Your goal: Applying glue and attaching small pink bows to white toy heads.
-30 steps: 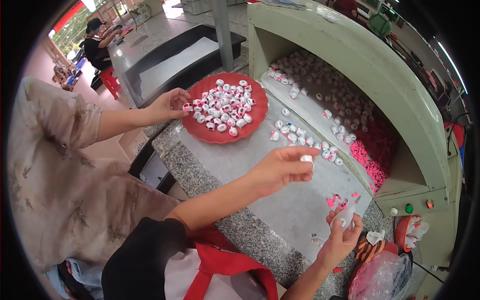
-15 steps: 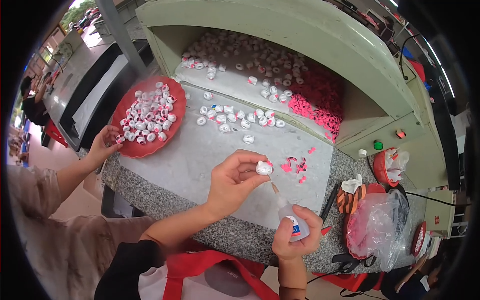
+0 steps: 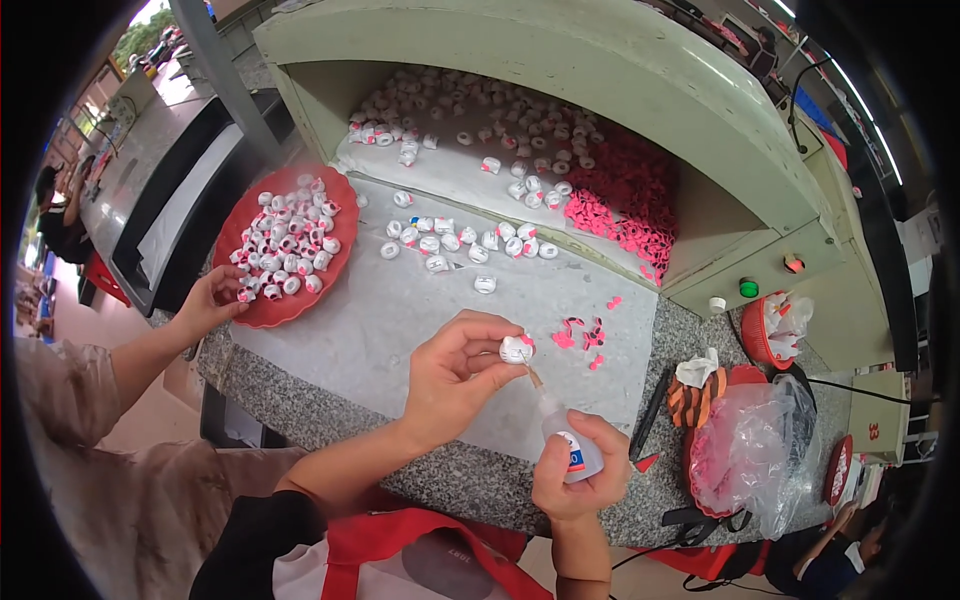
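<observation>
A small white rounded piece with pink bits (image 3: 516, 349) is pinched between the thumb and fingers of my left hand (image 3: 450, 385). My right hand (image 3: 578, 490) is closed around a translucent squeeze bottle (image 3: 584, 458) with a thin nozzle. The nozzle tip points up at the lower edge of the white piece; whether it touches is too small to tell. Beyond my hands lie several loose white pieces (image 3: 485, 285) on a pale sheet (image 3: 380, 310). Small pink and black bits (image 3: 568, 335) lie to the right of the held piece.
A pale green cabinet (image 3: 560, 50) stands behind, holding white pieces and a pink heap (image 3: 630, 200). At left, a co-worker's hand (image 3: 212, 300) is at a red plate (image 3: 345, 235) of white pieces. At right are a plastic bag (image 3: 755, 450), a striped item (image 3: 697, 402) and a red basket (image 3: 762, 335).
The bottle's nozzle has come closer to the white piece, which has turned slightly in my left fingers. The whole view has shifted a little; the co-worker's hand stays by the plate.
</observation>
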### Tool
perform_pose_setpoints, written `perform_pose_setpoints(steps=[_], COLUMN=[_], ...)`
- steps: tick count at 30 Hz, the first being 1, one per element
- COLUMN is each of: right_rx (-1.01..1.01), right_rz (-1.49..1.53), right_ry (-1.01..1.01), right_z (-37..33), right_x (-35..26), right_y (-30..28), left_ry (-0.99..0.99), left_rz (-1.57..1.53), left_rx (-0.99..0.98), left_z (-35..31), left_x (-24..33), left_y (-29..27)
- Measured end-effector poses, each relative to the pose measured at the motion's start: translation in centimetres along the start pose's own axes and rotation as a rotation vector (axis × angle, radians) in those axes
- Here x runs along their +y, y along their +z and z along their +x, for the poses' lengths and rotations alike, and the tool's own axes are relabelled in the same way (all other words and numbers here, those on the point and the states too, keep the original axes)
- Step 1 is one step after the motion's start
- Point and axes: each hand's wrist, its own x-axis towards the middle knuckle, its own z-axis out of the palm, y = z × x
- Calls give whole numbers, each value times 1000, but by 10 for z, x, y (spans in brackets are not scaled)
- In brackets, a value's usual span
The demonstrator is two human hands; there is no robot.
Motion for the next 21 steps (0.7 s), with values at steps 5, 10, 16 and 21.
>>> perform_pose_setpoints(steps=[5,10,16,21], right_rx=[-27,-78,-29,-38], right_rz=[37,12,8,21], right_ry=[-17,-54,-19,-14], right_z=[0,3,3,3], right_x=[-1,-3,1,1], right_y=[0,-4,-4,-4], left_ry=[21,24,-12,-57], left_rz=[36,113,65,-13], left_rx=[-16,-8,1,-28], left_z=[0,1,1,2], left_x=[-2,0,0,0], left_y=[0,-2,0,0])
